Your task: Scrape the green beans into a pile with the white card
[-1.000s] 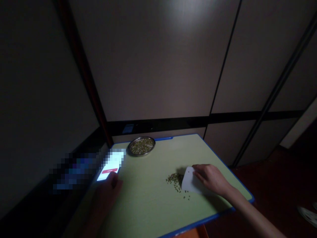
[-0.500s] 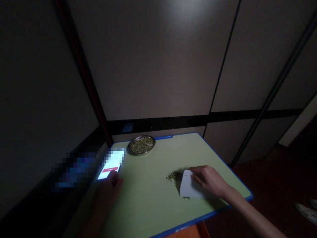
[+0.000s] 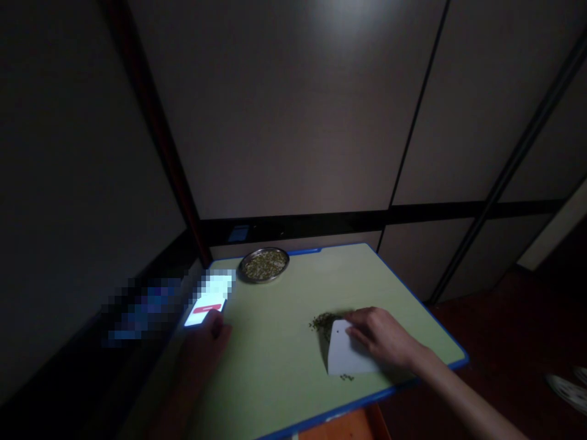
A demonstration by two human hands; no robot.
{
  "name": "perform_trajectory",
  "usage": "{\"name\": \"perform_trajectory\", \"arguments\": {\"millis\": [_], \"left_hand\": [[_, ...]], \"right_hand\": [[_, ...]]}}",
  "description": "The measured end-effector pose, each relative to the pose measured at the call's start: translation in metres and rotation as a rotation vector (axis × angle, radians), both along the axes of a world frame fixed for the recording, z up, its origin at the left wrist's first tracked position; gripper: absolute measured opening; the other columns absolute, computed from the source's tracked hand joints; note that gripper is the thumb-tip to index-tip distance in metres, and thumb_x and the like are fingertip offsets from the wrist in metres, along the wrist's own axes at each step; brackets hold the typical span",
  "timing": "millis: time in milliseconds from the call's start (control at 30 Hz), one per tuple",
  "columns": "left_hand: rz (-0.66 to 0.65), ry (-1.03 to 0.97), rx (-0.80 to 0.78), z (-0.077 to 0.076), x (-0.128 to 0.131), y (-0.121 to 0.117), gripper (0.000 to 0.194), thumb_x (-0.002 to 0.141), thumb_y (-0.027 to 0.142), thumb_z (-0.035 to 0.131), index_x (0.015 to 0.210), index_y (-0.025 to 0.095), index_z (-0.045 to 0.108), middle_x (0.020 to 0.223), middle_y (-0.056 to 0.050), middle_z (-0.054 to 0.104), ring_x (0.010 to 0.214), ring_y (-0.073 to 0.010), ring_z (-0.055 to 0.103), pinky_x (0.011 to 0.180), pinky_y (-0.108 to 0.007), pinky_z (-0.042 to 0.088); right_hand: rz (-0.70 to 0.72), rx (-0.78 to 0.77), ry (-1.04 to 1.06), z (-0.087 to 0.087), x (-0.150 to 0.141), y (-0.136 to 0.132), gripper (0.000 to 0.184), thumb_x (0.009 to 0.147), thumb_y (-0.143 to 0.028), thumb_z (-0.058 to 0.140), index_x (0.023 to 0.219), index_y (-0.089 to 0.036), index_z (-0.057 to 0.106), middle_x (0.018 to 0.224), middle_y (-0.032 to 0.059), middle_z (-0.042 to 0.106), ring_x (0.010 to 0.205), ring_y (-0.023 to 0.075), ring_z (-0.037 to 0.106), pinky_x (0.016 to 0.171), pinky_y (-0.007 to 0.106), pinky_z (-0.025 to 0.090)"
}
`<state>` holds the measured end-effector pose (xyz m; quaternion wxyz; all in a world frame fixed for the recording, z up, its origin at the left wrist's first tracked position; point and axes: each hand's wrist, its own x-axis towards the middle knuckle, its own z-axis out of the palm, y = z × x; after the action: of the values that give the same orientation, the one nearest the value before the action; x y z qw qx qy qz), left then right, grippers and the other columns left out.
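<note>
My right hand (image 3: 383, 335) grips a white flat plastic scraper (image 3: 349, 355) by its edge, tilted over the tabletop. Against the scraper's left and far side lies a small heap of little green beans (image 3: 324, 322), partly hidden by it. A few loose grains (image 3: 347, 377) sit just below its near edge. My left hand (image 3: 208, 339) rests dark at the table's left side, its fingers curled in with nothing visible in them. Just beyond it a lit phone (image 3: 211, 297) with a red button on its screen lies close to the fingertips.
A round metal plate (image 3: 265, 265) spread with green beans stands at the far left of the light green table (image 3: 275, 342), which has a blue rim. Cabinet panels (image 3: 293, 122) rise behind it. An orange drawer or box (image 3: 343, 426) shows below the front edge; shoes (image 3: 566, 391) are at right.
The scraper has shifted a little left and toward me, and stray grains now lie apart below its near edge. My left hand stays beside the phone.
</note>
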<state>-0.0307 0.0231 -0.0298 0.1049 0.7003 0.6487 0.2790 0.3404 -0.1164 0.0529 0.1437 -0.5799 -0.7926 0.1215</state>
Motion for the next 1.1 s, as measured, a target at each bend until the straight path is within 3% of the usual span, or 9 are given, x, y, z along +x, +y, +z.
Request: {"name": "perform_trajectory", "arguments": {"millis": [333,567,1100], "left_hand": [[-0.042,0.118,-0.002,0.000,0.001,-0.001,0.015,0.083,0.033,0.041,0.072,0.024,0.037,0.057,0.004,0.048,0.052,-0.0131,0.048,0.052,-0.023,0.030],[-0.048,0.205,-0.049,0.001,0.006,-0.003,0.015,0.082,0.036,0.044,0.075,0.024,0.042,0.060,0.003,0.054,0.053,-0.0134,0.051,0.053,-0.024,0.029],[-0.023,0.226,-0.075,0.004,0.009,-0.006,0.011,0.083,0.034,0.042,0.078,0.024,0.041,0.062,0.002,0.054,0.056,-0.0151,0.053,0.054,-0.024,0.029]], "right_hand": [[0.069,-0.020,-0.001,-0.002,-0.017,-0.004,0.022,0.091,-0.029,0.045,0.093,-0.021,0.066,0.089,0.0048,0.071,0.081,0.0188,0.063,0.073,0.026,0.039],[0.095,0.012,0.015,-0.003,-0.019,-0.008,0.024,0.090,-0.028,0.046,0.102,-0.021,0.066,0.093,0.0057,0.071,0.086,0.0194,0.063,0.075,0.026,0.040],[0.136,-0.013,0.002,-0.003,-0.024,-0.005,0.022,0.090,-0.030,0.046,0.093,-0.022,0.066,0.086,0.0041,0.070,0.078,0.0171,0.061,0.070,0.025,0.039]]}}
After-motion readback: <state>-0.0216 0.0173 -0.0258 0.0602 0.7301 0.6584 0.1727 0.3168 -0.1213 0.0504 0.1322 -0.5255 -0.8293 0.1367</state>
